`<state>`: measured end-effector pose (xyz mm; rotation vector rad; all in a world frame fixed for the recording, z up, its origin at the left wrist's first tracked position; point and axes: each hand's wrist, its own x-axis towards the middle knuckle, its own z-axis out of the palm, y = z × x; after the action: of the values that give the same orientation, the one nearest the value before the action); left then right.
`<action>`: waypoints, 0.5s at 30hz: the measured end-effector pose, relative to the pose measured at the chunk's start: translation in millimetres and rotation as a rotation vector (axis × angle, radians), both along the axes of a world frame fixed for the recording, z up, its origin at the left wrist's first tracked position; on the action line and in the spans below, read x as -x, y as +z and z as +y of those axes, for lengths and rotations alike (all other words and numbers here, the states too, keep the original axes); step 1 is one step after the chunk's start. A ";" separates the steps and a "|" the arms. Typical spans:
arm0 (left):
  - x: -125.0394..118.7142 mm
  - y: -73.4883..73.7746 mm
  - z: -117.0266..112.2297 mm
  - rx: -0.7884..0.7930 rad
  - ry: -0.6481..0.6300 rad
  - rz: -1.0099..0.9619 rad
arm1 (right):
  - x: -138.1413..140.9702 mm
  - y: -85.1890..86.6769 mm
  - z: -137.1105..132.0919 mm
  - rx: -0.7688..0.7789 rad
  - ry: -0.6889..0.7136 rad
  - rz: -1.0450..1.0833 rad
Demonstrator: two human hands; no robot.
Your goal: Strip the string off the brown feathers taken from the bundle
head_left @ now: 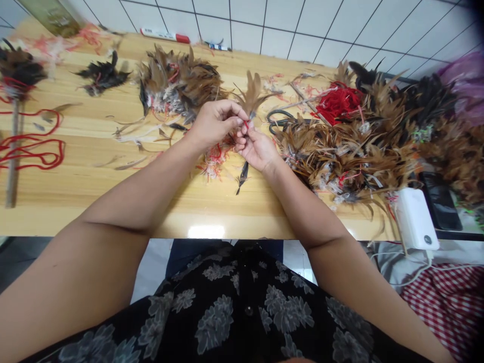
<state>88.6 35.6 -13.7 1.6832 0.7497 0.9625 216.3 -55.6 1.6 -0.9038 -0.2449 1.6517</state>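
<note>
Fingertips (235, 122) of both hands are pinched together above a wooden table (71, 179), with the quills of a small brown feather bunch (253, 93) grasped by the right hand (260, 150) and a red thread (246, 124) at those quills nipped by the left hand (217, 122); the bunch is fanned toward twelve o'clock. Directly at six o'clock from the hands a slim dark feather (244, 175) is seen, though whether it is held cannot be told. At ten o'clock a thick brown feather pile (189, 83) is gathered, with a black feather clump (104, 76) set farther out. A feather-topped stick (14, 131) is laid at nine o'clock, crossed by looped red cord (63, 151). A red-capped marker (164, 35) is placed at eleven. Toward three o'clock, black scissor handles (269, 117) are partly covered by a broad brown feather heap (340, 156), and a tangled red skein (338, 103) is rested behind it. A white power bank (418, 217) and a black smartphone (440, 201) are placed side by side at four o'clock.
</note>
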 end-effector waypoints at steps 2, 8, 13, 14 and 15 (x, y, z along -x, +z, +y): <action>1.5 2.5 0.6 0.051 0.006 -0.010 | 0.0 1.0 -0.9 0.005 0.001 0.010; 5.1 5.2 -0.3 0.071 -0.011 -0.014 | 1.8 4.1 -1.7 0.012 -0.033 0.006; -1.7 -3.5 2.7 -0.086 0.031 0.042 | 2.6 3.5 -0.9 0.017 -0.045 -0.029; -3.1 -5.0 3.4 -0.131 0.037 0.061 | 2.5 3.5 -0.9 0.020 -0.046 -0.030; -4.1 -6.2 4.0 -0.173 0.039 0.081 | 2.3 3.6 -0.9 0.023 -0.048 -0.030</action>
<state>92.7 39.7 -19.9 1.8732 0.7728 1.0153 214.0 -56.4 5.2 -0.9457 -0.2231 1.6002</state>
